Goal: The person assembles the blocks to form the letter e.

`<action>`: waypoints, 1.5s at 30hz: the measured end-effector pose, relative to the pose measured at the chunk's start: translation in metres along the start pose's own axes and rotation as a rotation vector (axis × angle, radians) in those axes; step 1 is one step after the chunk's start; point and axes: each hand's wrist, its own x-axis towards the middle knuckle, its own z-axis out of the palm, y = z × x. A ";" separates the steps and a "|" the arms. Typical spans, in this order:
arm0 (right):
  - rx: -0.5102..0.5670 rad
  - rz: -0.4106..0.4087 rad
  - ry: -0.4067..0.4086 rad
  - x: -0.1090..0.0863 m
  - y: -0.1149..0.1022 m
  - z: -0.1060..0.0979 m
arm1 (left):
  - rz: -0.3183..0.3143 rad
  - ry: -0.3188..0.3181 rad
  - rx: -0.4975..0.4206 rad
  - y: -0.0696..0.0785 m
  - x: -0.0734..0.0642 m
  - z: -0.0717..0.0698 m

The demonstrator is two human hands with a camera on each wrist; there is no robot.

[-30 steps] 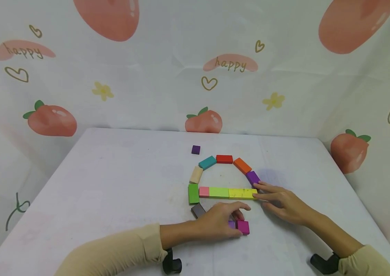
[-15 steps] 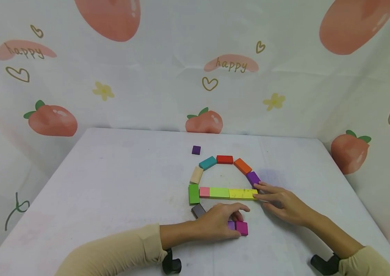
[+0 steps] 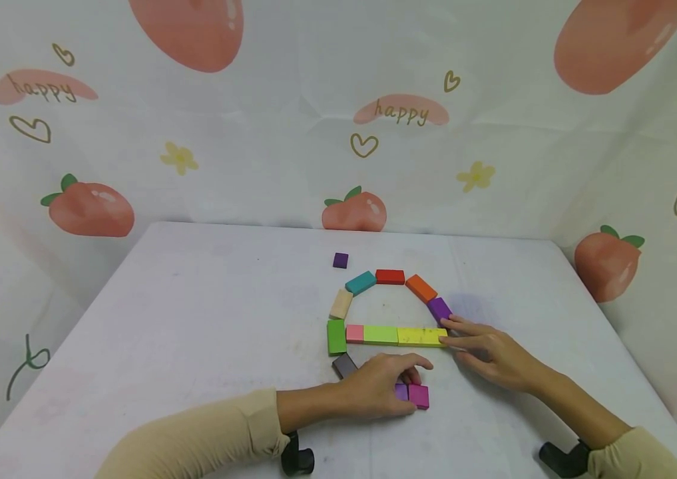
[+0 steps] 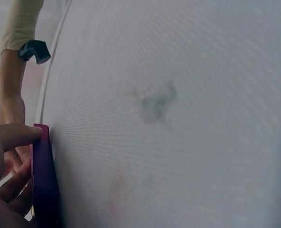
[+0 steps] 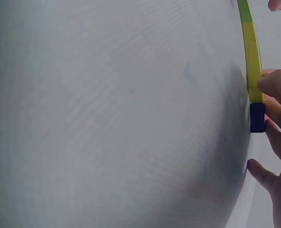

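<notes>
In the head view my left hand is low over the table, thumb and curled fingers pinching a magenta block. A lilac block touches its left side, partly hidden by the fingers. In the left wrist view the thumb presses on the magenta block, in line with a dark purple stretch of blocks. My right hand lies with extended fingers at the right end of the yellow block and on the purple block. The right wrist view shows its fingertips by the yellow block.
Green, cream, teal, red and orange blocks form an arch. Pink and lime blocks continue the yellow row. A grey block slants below; a dark purple block sits apart behind.
The magenta block has shifted slightly left and toward the near side, closing up against the lilac block. My right hand keeps its place.
</notes>
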 end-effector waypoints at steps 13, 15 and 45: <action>0.023 0.025 -0.003 0.000 -0.002 0.000 | 0.020 0.024 -0.012 0.000 0.000 -0.003; 0.019 0.024 0.000 0.000 -0.002 0.000 | 0.024 0.054 -0.020 0.001 0.001 -0.009; 0.000 0.031 -0.016 0.000 -0.002 0.000 | -0.262 0.587 0.027 -0.106 0.029 -0.138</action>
